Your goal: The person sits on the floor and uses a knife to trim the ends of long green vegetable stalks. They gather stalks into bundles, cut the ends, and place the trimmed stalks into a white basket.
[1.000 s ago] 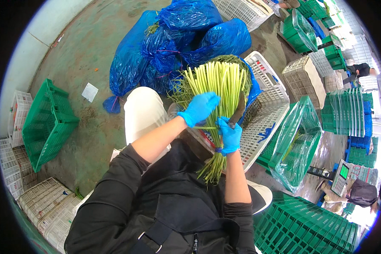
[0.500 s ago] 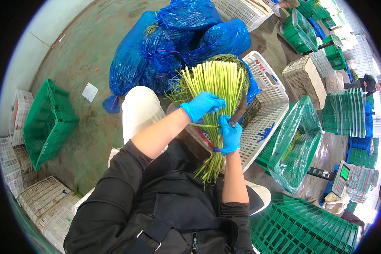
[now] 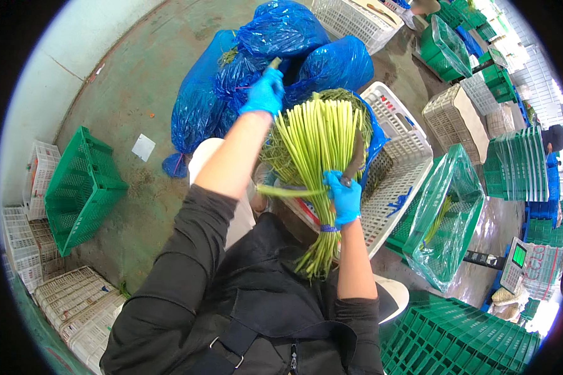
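Wearing a dark apron (image 3: 275, 294) and black sleeves, leaning over the work. Clasping with the blue-gloved right hand (image 3: 344, 200) the side of a fanned bundle of green stalks (image 3: 316, 140), just above a blue band (image 3: 329, 229) wrapped around its lower part. Gripping in that same fist a curved blade (image 3: 358, 156), pointing away from the body along the bundle's right edge. Holding the bundle in front of the lap, with one blurred stalk (image 3: 288, 192) sticking out sideways to the left.

Stretching the blue-gloved left hand (image 3: 264, 94) forward, well apart from the right, and curling its fingers around a short pale-green piece (image 3: 275, 63). Overlapping the heaped blue plastic bags (image 3: 288, 28) in view; unable to tell whether touching them.

Seen beyond the bundle, a tangle of thin greens (image 3: 288, 150) and, to the right, a white perforated crate (image 3: 410, 169). Visible past that, a green crate (image 3: 401, 234) covered partly by clear plastic (image 3: 444, 250). Over to the left, another green crate (image 3: 84, 187) and a white sheet (image 3: 143, 147) on the floor. Farther off to the right, a scale (image 3: 514, 265) with a lit green display, and stacked green crates (image 3: 513, 165).
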`<state>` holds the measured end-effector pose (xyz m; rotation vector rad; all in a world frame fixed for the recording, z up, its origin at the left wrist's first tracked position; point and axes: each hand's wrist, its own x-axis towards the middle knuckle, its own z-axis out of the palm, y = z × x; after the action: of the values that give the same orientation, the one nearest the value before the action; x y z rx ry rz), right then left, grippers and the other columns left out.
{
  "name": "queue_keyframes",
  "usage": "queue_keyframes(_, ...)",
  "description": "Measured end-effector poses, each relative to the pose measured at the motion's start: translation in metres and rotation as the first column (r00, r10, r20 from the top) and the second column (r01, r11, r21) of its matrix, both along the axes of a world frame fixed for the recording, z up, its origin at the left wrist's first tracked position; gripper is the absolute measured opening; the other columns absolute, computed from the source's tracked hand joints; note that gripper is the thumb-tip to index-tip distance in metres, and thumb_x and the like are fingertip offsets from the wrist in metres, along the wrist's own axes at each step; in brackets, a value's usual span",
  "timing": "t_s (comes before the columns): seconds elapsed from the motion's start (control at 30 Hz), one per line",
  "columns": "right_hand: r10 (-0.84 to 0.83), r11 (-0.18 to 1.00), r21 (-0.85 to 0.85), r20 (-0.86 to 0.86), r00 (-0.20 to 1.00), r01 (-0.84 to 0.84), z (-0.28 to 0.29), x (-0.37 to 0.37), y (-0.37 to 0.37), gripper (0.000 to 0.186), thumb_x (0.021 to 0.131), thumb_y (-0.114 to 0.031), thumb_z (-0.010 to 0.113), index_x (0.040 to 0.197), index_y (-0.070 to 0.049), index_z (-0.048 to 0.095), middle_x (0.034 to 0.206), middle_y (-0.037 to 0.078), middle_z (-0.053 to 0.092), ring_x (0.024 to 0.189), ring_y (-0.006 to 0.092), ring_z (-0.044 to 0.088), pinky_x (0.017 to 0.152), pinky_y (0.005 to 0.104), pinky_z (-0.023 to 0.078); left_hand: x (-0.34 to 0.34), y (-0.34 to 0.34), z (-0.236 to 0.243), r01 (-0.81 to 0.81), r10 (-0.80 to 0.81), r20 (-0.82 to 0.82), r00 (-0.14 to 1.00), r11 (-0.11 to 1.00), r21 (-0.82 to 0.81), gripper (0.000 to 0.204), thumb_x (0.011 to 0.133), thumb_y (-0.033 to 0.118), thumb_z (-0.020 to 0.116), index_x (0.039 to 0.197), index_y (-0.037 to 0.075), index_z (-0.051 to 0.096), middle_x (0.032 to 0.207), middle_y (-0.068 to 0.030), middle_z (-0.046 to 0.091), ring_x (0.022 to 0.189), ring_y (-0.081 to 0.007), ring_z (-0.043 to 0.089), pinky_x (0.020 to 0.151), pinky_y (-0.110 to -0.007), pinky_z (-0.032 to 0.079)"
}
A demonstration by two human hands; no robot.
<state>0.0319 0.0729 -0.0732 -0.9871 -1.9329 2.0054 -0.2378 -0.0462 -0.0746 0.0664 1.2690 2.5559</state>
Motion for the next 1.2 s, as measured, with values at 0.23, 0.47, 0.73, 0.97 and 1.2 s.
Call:
queue_keyframes(0.23, 0.028, 0.991, -0.130, -0.041, 0.999, -0.033, -0.001, 0.001, 0.008, 0.019, 0.084, -0.014, 0.058, 0.095, 0.001, 0.062, 0.079, 0.006, 0.065, 0.049, 0.0055, 0.046, 0.045, 0.0187, 0.038, -0.105, -0.057, 0.034, -0.247, -0.497, -0.319, 0.807, 0.206, -0.947, 0.034, 0.082, 0.025, 0.055, 0.106, 0.002, 0.056, 0.093, -0.0130, 0.062, 0.082, -0.0313, 0.059, 0.070, -0.042, 0.047)
queue_keyframes(0.47, -0.027, 0.986, -0.167, -0.035, 0.999, 0.021, 0.002, 0.002, 0.006, 0.018, 0.084, -0.014, 0.058, 0.095, -0.001, 0.062, 0.083, 0.006, 0.065, 0.049, 0.0051, 0.046, 0.046, 0.0182, 0.037, -0.040, -0.033, 0.026, -0.349, -0.452, -0.317, 0.833, 0.014, -0.937, 0.093, 0.066, 0.013, 0.061, 0.140, 0.027, 0.007, 0.143, -0.0184, 0.009, 0.129, -0.0462, 0.009, 0.091, -0.072, 0.015)
queue_keyframes(0.73, -0.006, 0.983, -0.185, -0.053, 0.999, -0.004, -0.009, 0.004, 0.005, 0.017, 0.083, -0.015, 0.060, 0.092, -0.001, 0.063, 0.081, 0.006, 0.065, 0.052, 0.0065, 0.049, 0.047, 0.0197, 0.039, 0.122, 0.020, 0.004, 0.495, -0.863, -0.179, 0.473, 0.428, -0.756, 0.028, 0.073, 0.023, 0.070, 0.091, 0.002, 0.066, 0.085, -0.0101, 0.066, 0.078, -0.0178, 0.062, 0.073, -0.029, 0.048)
queue_keyframes(0.97, -0.040, 0.990, -0.139, -0.039, 0.998, 0.035, -0.008, 0.002, 0.000, 0.018, 0.081, -0.014, 0.062, 0.093, 0.000, 0.063, 0.074, 0.005, 0.063, 0.051, 0.0069, 0.048, 0.046, 0.0200, 0.038, 0.112, 0.026, -0.010, 0.558, -0.634, 0.019, 0.773, 0.666, -0.496, 0.019, 0.078, 0.016, 0.066, 0.085, -0.001, 0.066, 0.075, -0.0064, 0.064, 0.064, -0.0099, 0.058, 0.061, -0.023, 0.046)
queue_keyframes(1.2, -0.052, 0.992, -0.111, 0.042, 0.998, 0.056, -0.020, 0.010, -0.006, 0.021, 0.079, -0.008, 0.065, 0.098, 0.000, 0.063, 0.082, 0.004, 0.063, 0.056, 0.0065, 0.052, 0.046, 0.0202, 0.039, -0.001, -0.015, 0.001, -0.057, 0.061, 0.006, 0.998, 0.968, -0.242, 0.023, 0.081, 0.011, 0.059, 0.102, -0.001, 0.060, 0.092, -0.0089, 0.061, 0.079, -0.0132, 0.058, 0.067, -0.024, 0.047)
